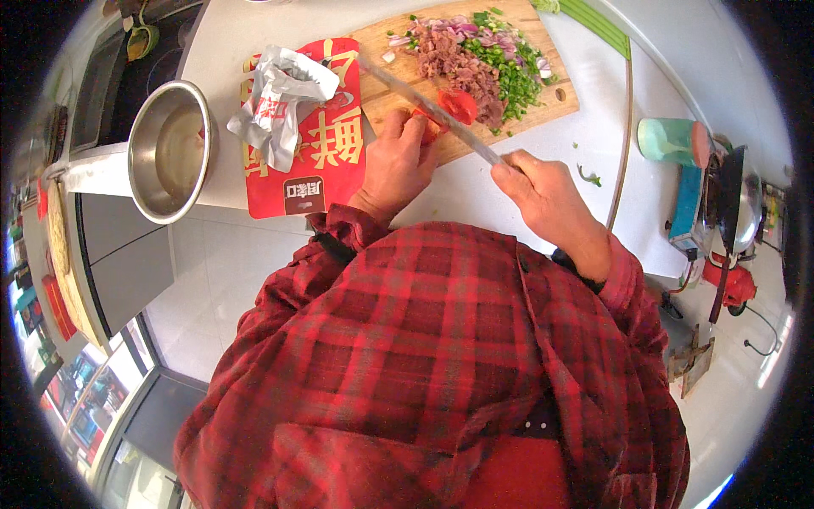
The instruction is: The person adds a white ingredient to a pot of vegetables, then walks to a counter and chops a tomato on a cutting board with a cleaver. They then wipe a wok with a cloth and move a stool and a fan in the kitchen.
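My right hand [547, 194] grips the handle end of a kitchen knife, and its long blade [413, 95] slants over the wooden cutting board [383, 105]. At the board's near edge, my left hand [399, 162] presses its fingers on a piece of red tomato [432, 130], close beside the blade. Another red tomato piece [459, 105] lies just beyond the knife, partly covered by it. Chopped brownish-pink meat [455, 67] is heaped farther up the board. Diced green pepper [518, 86] and chopped purple onion [455, 28] border the meat.
Left of the board lie a red printed food package [337, 175] and a crumpled silver foil pouch [283, 95]. A steel bowl [168, 153] with some liquid sits at the counter's left edge. Rightward are a green scrap [589, 176], a greenish jar [668, 141] and a wok [747, 197].
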Motion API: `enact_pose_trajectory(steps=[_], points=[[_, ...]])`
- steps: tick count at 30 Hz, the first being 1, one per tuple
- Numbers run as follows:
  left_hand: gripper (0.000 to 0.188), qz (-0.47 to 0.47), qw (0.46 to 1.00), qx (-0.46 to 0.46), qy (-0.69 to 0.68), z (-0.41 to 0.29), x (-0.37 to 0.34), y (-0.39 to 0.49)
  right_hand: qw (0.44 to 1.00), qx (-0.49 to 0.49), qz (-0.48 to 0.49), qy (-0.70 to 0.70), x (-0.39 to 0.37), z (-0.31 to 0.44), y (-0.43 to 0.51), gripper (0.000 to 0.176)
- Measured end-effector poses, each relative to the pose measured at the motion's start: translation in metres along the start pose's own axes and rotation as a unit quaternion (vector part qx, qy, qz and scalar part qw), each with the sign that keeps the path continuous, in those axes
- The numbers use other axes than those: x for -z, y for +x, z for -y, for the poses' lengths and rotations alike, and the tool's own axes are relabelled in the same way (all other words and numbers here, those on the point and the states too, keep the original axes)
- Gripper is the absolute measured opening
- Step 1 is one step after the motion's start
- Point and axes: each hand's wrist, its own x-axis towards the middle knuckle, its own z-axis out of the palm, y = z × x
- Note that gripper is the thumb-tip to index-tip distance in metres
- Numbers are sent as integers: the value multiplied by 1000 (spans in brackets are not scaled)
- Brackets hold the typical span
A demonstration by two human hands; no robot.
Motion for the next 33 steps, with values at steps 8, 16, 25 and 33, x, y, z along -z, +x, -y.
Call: enact_pose_trajectory(steps=[8,16,25,33], points=[[29,-22,1000,-19,-6,1,-1,3,994,-89,38,-56,22,13,-24,33],[31,-10,1000,-5,-6,2,1,4,997,-65,37,-6,6,9,0,36],[29,-8,999,-31,-26,0,3,-2,1000,-11,-23,-9,-23,-11,40,39],[30,-1,1000,24,-18,2,-1,2,1000,-26,-3,-3,-3,8,9,40]])
